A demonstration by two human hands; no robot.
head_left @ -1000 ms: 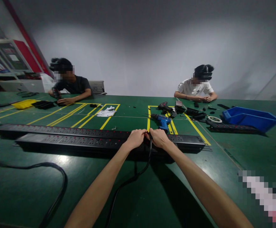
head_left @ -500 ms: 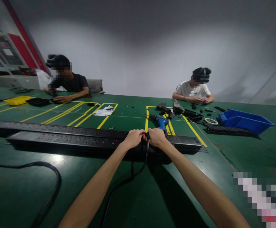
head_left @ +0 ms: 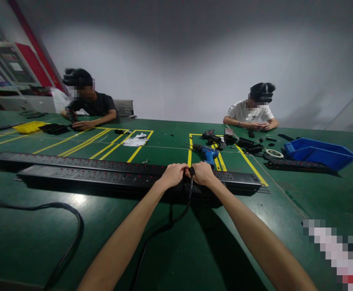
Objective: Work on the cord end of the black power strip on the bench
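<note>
Two long black power strips (head_left: 91,175) lie side by side across the table, with rows of sockets and small red marks. My right hand (head_left: 203,173) is closed around the black plug (head_left: 191,171) of a power cable, over the right part of the nearer strip. My left hand (head_left: 174,173) is closed right beside it, fingertips close to the plug; what those fingers grip is hidden. From the plug the black cable (head_left: 180,217) hangs down and runs toward me between my forearms. Whether the plug sits in a socket cannot be seen.
Beyond my hands lies a blue power drill (head_left: 207,153), with a second drill (head_left: 210,136) and black parts behind. A blue bin (head_left: 318,152) stands to the right. Another cable (head_left: 51,205) curves at the left. Two people sit across the green table.
The whole view has shifted slightly right. My hands stay together at the plug, and its top shows a little more clearly now.
</note>
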